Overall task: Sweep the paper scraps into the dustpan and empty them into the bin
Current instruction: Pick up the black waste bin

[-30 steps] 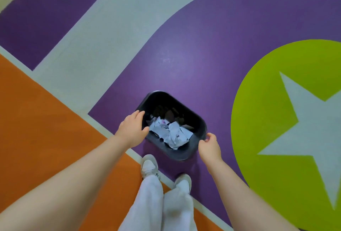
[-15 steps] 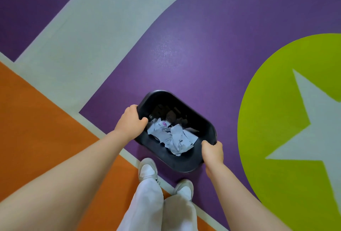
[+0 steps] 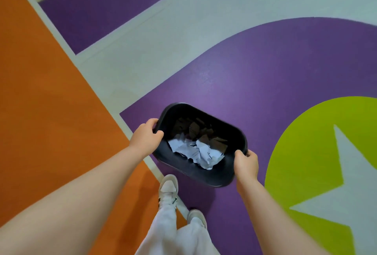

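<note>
- Bare-skinned, the left hand (image 3: pixel 145 139) clamps the near-left rim of the black oval plastic bin (image 3: pixel 234 138), thumb hooked over the edge.
- At the bin's right end the right hand (image 3: pixel 246 164) grips the rim, fingers curled round the outside and thumb on top.
- Between the two hands the bin tilts its open mouth toward the person.
- Crumpled white paper scraps (image 3: pixel 199 152) lie piled against the bin's near inner wall; darker pieces sit deeper inside, too dim to identify.
- Beneath the bin spreads the purple floor (image 3: pixel 265 67), bordered by a grey band, an orange area and a green circle with a grey star.
- White trainers (image 3: pixel 168 191) stand near the bin's near side.
</note>
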